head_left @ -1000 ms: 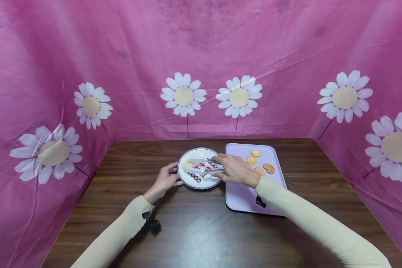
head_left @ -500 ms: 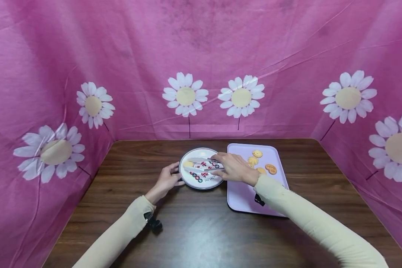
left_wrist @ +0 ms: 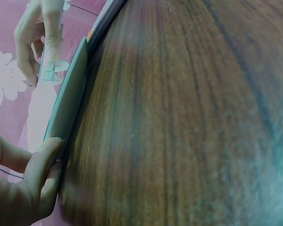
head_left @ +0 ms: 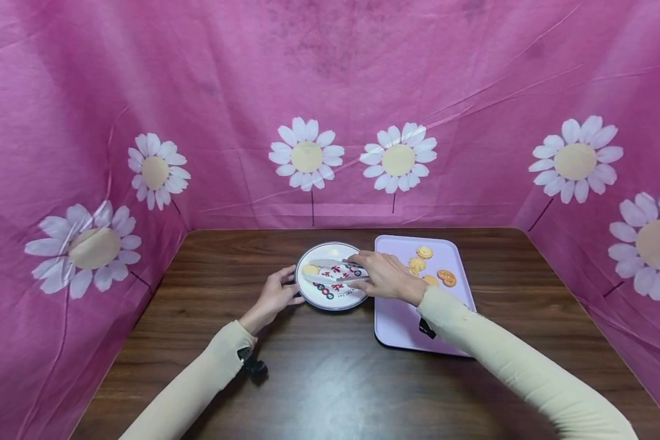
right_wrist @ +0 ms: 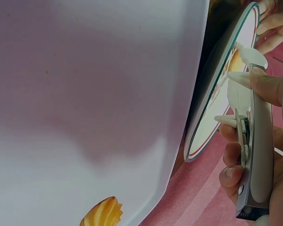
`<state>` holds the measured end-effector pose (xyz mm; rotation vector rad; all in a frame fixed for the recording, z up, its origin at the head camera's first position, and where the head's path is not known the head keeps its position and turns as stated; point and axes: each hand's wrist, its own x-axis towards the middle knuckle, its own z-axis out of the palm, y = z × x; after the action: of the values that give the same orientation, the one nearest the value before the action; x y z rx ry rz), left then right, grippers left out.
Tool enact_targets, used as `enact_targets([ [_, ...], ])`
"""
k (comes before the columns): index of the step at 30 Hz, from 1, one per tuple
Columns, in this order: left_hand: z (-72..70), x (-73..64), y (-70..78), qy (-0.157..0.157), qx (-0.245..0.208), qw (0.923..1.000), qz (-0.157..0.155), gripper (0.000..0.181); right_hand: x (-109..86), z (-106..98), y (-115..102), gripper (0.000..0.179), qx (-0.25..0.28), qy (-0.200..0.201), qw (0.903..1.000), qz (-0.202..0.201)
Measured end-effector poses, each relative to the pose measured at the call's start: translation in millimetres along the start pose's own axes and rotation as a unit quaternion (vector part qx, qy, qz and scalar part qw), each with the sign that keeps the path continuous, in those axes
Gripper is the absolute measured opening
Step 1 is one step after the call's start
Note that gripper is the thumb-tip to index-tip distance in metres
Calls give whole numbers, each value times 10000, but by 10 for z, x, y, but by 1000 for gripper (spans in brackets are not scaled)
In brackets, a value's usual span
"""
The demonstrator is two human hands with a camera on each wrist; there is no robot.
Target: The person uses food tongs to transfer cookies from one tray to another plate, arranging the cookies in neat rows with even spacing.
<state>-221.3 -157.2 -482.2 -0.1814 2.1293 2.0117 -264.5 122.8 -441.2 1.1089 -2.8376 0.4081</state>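
Pink backdrop (head_left: 341, 73), wooden table (head_left: 319, 391), plate (head_left: 332, 251)

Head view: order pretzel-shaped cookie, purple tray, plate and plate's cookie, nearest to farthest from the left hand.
1. Plate: touched by the left hand.
2. Plate's cookie: near the plate's left rim.
3. Purple tray: right of the plate.
4. Pretzel-shaped cookie: toward the tray's right edge.

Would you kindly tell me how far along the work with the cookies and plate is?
Done, it seems: one cookie is at the plate. In hand: the right hand holds tongs, their tips either side of that cookie, though I cannot tell whether they pinch it; the left hand touches the plate. Remaining, probably: at least four cookies on the lilac tray.
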Motion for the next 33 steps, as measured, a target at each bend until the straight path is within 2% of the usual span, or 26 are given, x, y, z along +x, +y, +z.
enact_targets([
  [11,16,-25,-3,70,-16,10000,-22,63,14,38,0,59,-17,48,10000,22],
  [17,19,-18,2,52,-23,10000,17,63,-2,25,-1,65,4,78,9998,197],
  [25,25,-21,31,63,-49,10000,20,65,-53,-73,36,64,95,405,9989,199],
  [33,28,-36,43,90,-12,10000,3,64,-220,-179,130,63,214,661,9974,188],
])
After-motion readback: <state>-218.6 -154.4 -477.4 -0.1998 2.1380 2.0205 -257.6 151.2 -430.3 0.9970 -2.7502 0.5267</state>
